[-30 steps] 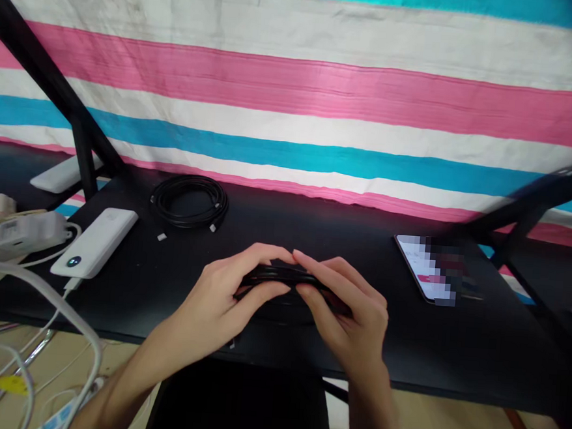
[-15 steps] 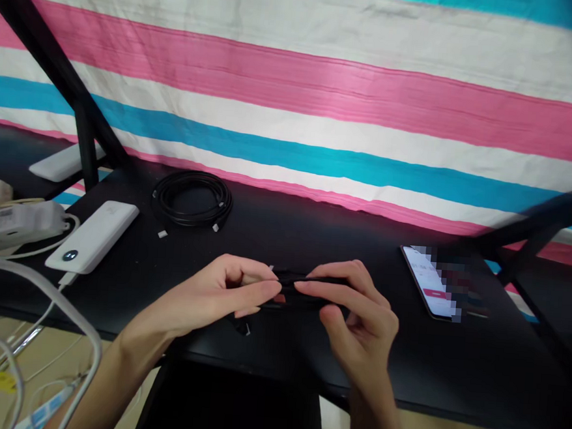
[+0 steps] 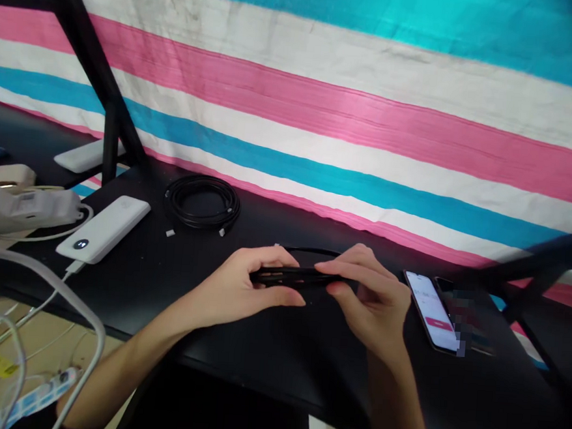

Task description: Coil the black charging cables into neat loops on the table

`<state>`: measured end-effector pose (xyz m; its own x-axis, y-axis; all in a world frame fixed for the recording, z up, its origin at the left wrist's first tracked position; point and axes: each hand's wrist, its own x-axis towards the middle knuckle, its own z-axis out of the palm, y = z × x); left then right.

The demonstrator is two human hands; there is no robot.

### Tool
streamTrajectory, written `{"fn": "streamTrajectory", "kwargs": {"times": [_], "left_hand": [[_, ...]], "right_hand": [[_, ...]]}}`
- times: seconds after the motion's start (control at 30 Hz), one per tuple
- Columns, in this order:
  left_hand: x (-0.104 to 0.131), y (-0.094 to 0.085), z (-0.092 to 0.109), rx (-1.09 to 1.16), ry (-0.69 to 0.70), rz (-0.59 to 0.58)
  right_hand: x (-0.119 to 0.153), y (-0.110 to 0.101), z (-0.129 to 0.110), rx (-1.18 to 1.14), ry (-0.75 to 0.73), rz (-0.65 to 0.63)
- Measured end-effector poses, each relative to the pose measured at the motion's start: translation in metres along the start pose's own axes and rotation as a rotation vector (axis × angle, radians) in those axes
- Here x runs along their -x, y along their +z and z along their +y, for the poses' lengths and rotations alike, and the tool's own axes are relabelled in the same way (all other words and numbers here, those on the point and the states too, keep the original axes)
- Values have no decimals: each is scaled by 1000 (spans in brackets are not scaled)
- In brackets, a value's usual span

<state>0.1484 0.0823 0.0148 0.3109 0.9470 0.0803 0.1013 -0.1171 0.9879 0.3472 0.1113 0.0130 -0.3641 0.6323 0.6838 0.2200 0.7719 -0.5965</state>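
Note:
A bundled black cable (image 3: 294,277) is stretched between both hands above the black table (image 3: 257,350). My left hand (image 3: 242,283) has its fingers behind the loops and the thumb in front. On the right end of the bundle, my right hand (image 3: 373,292) pinches the loops between thumb and fingers. One strand bows up behind the bundle between the hands. Farther back on the table lies a second coiled black cable (image 3: 200,225), a small light-coloured plug end at its front. Beside that coil is a small white piece (image 3: 170,233).
A white power bank (image 3: 113,228) with a plugged-in white cable lies left, near a white power strip (image 3: 51,208). A phone with a lit screen (image 3: 429,309) lies right. Black frame bars (image 3: 88,63) stand before a striped sheet (image 3: 324,93). White cords (image 3: 97,319) hang lower left.
Both hands have shifted their grip, and the cable loops now lie flatter and more drawn together. A dark connector end seen below my left hand is out of sight. The view has tilted slightly.

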Motion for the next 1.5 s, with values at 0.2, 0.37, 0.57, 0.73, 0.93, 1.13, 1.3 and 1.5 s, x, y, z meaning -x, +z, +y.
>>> {"fn": "streamTrajectory", "kwargs": {"times": [0.2,0.37,0.57,0.73,0.93,1.13,1.3,1.5], "left_hand": [[-26,-4,-45,136,242,579],[-43,-5,-49,772,116,724],[-44,6,-47,925,20,627],[-33,29,-54,769,-83,168],[-34,39,-65,449,38,130],[-37,29,-79,226,-14,141],[-32,31,-76,8,24,172],[-40,17,-75,279,36,523]], "right_hand": [[2,18,23,-69,182,219],[4,43,46,-554,531,253],[1,47,47,-1036,719,423],[6,44,51,-1288,831,505],[14,57,57,-1493,925,540],[17,62,54,-1631,952,522],[15,58,60,-1590,1021,435],[9,39,64,-1421,1130,249]]}}
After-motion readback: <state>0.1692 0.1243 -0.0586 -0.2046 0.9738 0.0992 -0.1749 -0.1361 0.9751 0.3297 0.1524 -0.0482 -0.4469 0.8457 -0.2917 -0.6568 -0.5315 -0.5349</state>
